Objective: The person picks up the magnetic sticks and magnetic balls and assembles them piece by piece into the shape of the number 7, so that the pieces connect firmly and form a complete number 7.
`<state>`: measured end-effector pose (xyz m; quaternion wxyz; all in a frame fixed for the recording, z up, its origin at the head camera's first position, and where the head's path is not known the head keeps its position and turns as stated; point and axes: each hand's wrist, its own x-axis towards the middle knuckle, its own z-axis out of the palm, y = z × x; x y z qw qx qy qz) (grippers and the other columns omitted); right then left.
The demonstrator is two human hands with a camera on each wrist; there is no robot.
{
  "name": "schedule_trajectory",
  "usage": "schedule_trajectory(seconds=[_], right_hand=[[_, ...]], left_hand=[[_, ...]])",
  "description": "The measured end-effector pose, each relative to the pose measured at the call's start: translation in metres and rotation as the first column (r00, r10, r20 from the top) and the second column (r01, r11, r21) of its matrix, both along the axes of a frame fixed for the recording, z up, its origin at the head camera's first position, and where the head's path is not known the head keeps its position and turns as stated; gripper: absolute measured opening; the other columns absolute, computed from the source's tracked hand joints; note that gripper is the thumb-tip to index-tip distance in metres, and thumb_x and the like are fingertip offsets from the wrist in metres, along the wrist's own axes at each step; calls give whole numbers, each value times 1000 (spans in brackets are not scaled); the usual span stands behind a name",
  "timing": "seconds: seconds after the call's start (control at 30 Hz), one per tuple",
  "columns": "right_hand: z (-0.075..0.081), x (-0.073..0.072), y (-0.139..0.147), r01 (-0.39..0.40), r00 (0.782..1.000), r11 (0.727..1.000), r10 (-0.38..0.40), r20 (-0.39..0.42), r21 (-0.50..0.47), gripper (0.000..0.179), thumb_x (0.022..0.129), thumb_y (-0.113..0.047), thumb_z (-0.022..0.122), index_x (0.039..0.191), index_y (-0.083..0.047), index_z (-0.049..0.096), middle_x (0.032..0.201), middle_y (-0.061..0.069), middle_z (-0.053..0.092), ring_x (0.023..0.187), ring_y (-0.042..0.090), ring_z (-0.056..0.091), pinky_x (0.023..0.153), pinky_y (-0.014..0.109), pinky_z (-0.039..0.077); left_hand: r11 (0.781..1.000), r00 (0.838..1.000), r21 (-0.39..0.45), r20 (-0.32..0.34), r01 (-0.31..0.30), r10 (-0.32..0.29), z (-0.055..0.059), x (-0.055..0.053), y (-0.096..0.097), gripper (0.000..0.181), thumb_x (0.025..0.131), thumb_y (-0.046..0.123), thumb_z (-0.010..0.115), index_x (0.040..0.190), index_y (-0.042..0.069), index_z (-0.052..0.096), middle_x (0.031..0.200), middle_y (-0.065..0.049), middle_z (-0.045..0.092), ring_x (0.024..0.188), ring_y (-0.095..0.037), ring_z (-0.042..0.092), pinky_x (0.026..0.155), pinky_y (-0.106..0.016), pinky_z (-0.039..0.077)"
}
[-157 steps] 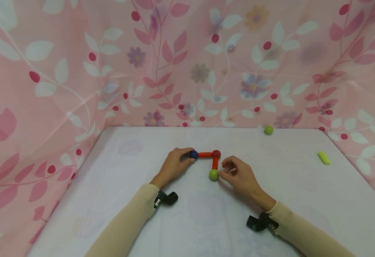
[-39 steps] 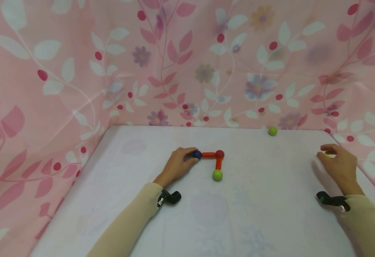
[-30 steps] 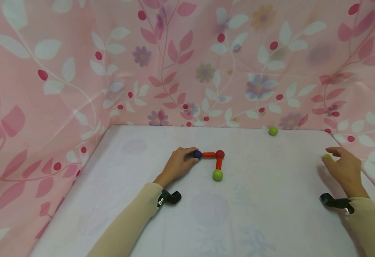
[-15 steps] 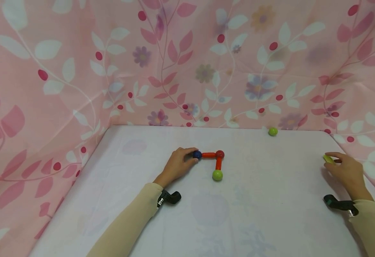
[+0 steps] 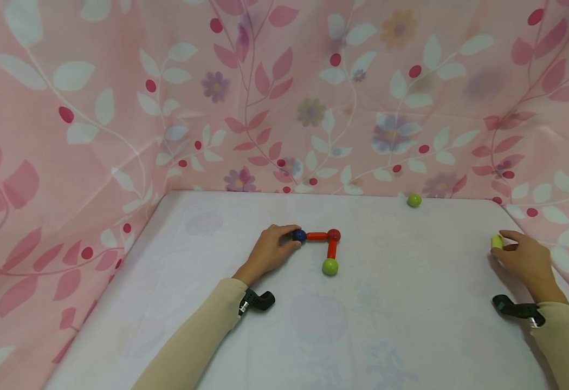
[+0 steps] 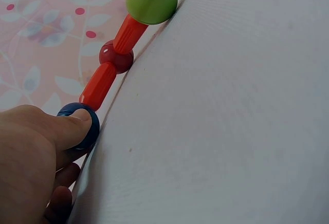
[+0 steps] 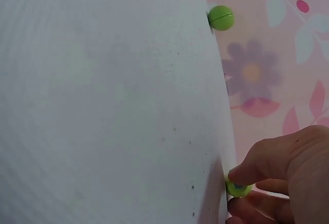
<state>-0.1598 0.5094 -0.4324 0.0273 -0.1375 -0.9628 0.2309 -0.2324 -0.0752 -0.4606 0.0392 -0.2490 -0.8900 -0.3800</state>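
Note:
Between its thumb and fingers my left hand [image 5: 267, 249] pinches a blue ball [image 6: 92, 129] at one end of a joined shape. From that ball a red rod [image 5: 317, 236] runs right to a red ball [image 5: 334, 234]. A second red rod [image 5: 331, 249] comes off it toward me and ends in a green ball [image 5: 330, 266]. Far to the right, my right hand [image 5: 528, 260] holds a short yellow-green rod [image 5: 496, 241] by thumb and fingers. In the right wrist view the rod's end shows under the thumb, the rest covered by fingers.
A loose green ball [image 5: 414, 200] lies at the table's back edge, right of centre. The white-covered table [image 5: 392, 314] meets a pink floral cloth [image 5: 304, 97] at the back and sides. Each wrist wears a black camera mount.
My right hand has left the green ball of the joined shape, gone far right and taken hold of the yellow-green rod, which has since turned more upright in view. My left hand stays put.

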Motion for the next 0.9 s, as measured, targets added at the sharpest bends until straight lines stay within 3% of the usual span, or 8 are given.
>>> schedule_trajectory(seconds=[0.3,0.9], right_hand=[[0,-1,2,2,1000,1000,-2,29,-2,63,94,-20,67,139,17,44,117,44,56,102,60,51,77,63,51],[-3,-1,5,-28,1000,1000,28,-11,-3,63,95,-25,70,138,16,49,115,42,59,102,58,51,79,64,47]], left_hand=[[1000,1000,-4,-9,13,-13,-1,-1,-1,42,98,25,77,137,13,69,125,-7,70,110,-24,60,97,-44,48],[1000,1000,-3,-5,2,-2,-1,0,0,42,98,25,76,138,14,69,127,-6,70,113,-24,60,99,-44,48]])
